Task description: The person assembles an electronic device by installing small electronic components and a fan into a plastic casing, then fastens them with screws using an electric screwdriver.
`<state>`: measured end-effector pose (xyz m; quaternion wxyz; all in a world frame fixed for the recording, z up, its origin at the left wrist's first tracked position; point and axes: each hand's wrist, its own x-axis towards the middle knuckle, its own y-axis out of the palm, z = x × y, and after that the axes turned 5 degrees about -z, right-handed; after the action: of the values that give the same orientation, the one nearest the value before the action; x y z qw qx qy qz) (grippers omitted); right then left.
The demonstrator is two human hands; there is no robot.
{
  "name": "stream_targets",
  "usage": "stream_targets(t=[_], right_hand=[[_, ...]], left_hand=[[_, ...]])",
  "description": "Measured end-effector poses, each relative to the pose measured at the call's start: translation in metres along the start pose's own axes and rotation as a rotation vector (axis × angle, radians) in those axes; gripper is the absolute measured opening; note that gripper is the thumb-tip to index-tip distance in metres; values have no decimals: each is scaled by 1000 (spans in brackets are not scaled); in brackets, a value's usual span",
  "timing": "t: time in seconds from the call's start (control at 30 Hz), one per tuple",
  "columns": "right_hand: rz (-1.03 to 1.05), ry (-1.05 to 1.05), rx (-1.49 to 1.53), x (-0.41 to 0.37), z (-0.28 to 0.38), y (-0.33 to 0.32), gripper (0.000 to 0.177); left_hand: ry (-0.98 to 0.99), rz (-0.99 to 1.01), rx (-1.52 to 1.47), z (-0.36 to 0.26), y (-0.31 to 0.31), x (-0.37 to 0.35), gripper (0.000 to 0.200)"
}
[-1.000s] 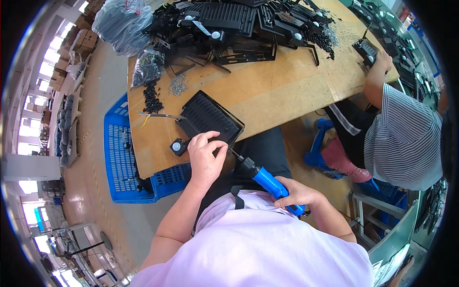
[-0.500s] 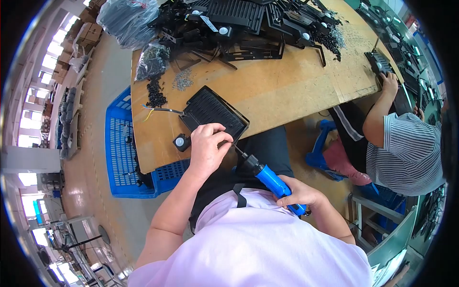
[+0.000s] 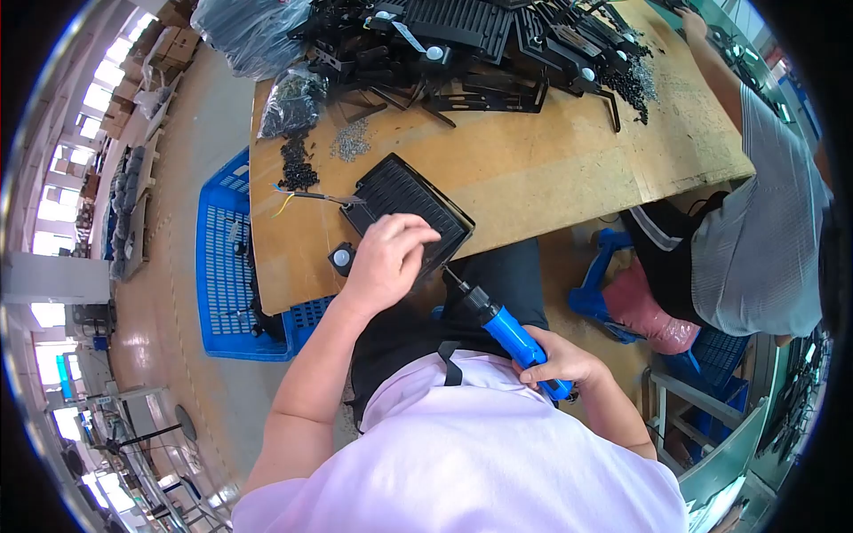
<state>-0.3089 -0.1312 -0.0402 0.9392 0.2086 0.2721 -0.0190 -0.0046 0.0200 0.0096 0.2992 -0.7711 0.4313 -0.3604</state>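
My right hand (image 3: 562, 361) is wrapped around a blue electric screwdriver (image 3: 515, 336), whose bit points up and left toward the table edge. The bit's tip is near the lower corner of a black finned lamp housing (image 3: 404, 191), which lies tilted at the table's edge with a cable (image 3: 322, 196) ending in bare coloured wires. Over the housing's lower side is my left hand (image 3: 388, 259), its fingers bent and the thumb apart from them, with nothing visible between. A small black sensor block with a white dome (image 3: 341, 258) sits beside my left hand.
Black screws (image 3: 298, 164) and silver screws (image 3: 351, 140) lie in piles on the wooden table (image 3: 551, 178). Stacked lamp housings and brackets (image 3: 462, 35) fill the back. A blue crate (image 3: 222, 293) stands at left. Another person (image 3: 755, 240) sits at right.
My left hand's fingers have moved away from the screwdriver bit and loosened. The screwdriver stays in my right hand. The person at right has reached farther up and away.
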Motion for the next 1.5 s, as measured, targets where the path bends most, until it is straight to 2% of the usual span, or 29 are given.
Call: stream_targets(t=[0.2, 0.3, 0.47, 0.57, 0.67, 0.87, 1.5], right_hand=[[5, 23, -31, 2, 4, -3, 68], [2, 30, -36, 4, 5, -5, 69], [-4, -12, -133, 8, 1, -9, 74], [43, 105, -100, 8, 14, -7, 80], [-4, -5, -124, 10, 4, -7, 75], [-18, -47, -203, 15, -2, -4, 80], [-16, 53, -92, 8, 12, 14, 86]], left_hand=[[129, -116, 232, 15, 15, 30, 39], [161, 3, 351, 13, 21, 36, 43], [143, 82, 320, 14, 21, 37, 39], [132, 78, 307, 16, 21, 38, 35], [129, 59, 299, 17, 22, 38, 32], [128, 36, 283, 17, 24, 38, 28], [142, -8, 273, 18, 26, 38, 30]])
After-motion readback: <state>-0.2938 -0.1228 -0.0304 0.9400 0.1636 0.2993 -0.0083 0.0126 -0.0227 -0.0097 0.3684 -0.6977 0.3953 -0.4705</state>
